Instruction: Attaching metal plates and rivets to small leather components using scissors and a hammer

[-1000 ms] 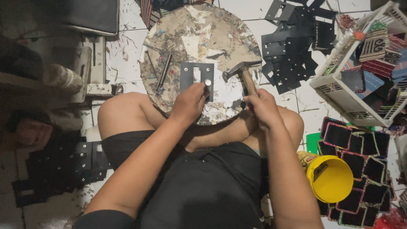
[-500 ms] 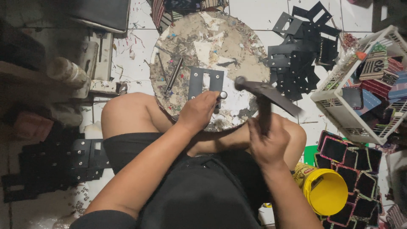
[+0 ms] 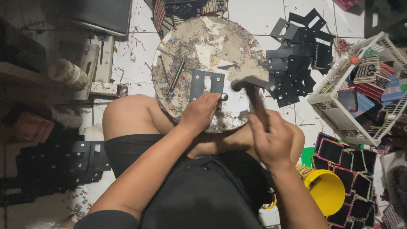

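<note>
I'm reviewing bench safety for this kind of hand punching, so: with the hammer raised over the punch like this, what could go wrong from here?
1. The left hand grips the metal punch just below its struck end, so a slightly off blow from the hammer could land on the fingers.
2. The dark cut piece lies loose on the round work block and might shift under a blow.
3. The block sits close against bare legs, so a glancing hammer could hit a knee.

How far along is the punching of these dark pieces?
Done: a stack of punched pieces lies at the person's left. In hand: the left hand steadies a punch on a dark piece while the right hand raises a hammer. Left: a pile of pieces beside the round block.
</note>
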